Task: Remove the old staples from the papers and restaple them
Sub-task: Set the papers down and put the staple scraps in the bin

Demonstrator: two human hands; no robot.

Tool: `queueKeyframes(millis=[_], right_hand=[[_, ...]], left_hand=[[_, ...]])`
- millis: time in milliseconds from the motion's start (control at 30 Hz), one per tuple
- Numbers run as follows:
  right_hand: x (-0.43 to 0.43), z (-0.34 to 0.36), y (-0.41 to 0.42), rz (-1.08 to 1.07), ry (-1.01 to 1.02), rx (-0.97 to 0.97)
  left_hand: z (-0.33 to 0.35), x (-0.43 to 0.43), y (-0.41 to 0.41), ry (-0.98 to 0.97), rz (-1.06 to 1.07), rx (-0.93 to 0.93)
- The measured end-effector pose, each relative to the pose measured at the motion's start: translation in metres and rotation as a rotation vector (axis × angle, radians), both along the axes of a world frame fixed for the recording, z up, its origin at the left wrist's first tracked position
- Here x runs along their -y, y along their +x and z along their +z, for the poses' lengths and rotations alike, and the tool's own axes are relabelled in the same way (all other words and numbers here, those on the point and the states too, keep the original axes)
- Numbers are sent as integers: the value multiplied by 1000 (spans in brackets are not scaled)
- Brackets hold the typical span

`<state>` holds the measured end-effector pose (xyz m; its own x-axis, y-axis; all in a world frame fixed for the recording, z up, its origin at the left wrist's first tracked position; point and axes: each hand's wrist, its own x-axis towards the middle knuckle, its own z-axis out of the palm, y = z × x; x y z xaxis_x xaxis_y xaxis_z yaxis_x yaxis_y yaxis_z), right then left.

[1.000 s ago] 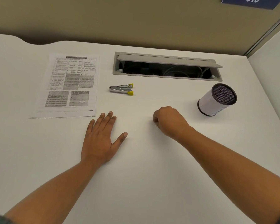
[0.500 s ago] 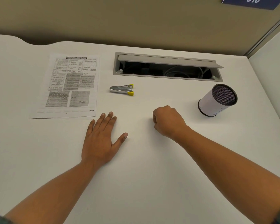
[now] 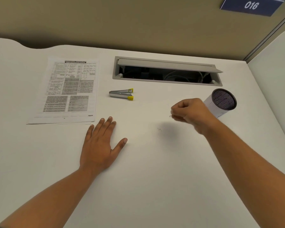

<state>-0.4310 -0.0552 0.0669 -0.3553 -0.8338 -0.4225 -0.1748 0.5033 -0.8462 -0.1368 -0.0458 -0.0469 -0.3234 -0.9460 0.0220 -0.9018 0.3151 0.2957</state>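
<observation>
At the far left of the white surface (image 3: 146, 178), a stapled stack of white printed papers (image 3: 67, 91) is laid flat, its print too small to be read and any staple in it too small to be made out. Just below the stack's near right corner, the left hand (image 3: 102, 143) is pressed palm-down on the surface, fingers extended and close together, thumb spread to the side; nothing is held, and its forearm is cut off at the lower edge of the view. Beyond that hand, a silver metal staple remover with yellow tips (image 3: 122, 94) is seen lying on its side, well apart from both hands. Behind it, a grey rectangular cable hatch (image 3: 168, 70) is set into the surface, its flap raised and its dark interior only partly visible. Between the hands, a tiny bent staple (image 3: 159, 129) is found on the surface, barely discernible. The right hand (image 3: 191, 112) is raised above the surface in a loose fist, blurred, knuckles up; a thin wire-like bit is glimpsed at its fingertips, but whether its grip is pinched on it cannot be told. Partly hidden behind this hand, a white cylindrical holder with a dark mesh end (image 3: 222, 101) is tipped on its side.
</observation>
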Motion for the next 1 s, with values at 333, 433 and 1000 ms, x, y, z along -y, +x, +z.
queueKeyframes(millis=[333,433,1000], right_hand=[[-3,56,-106,-215,-44,-435],[-1,52,-125,-206,36,-566],[4,46,-117,-55,-35,-936]], left_hand=[[-2,0,1,-1,-5,-17],[-1,1,1,-7,-7,-8],[0,0,0,-4,-6,-10]])
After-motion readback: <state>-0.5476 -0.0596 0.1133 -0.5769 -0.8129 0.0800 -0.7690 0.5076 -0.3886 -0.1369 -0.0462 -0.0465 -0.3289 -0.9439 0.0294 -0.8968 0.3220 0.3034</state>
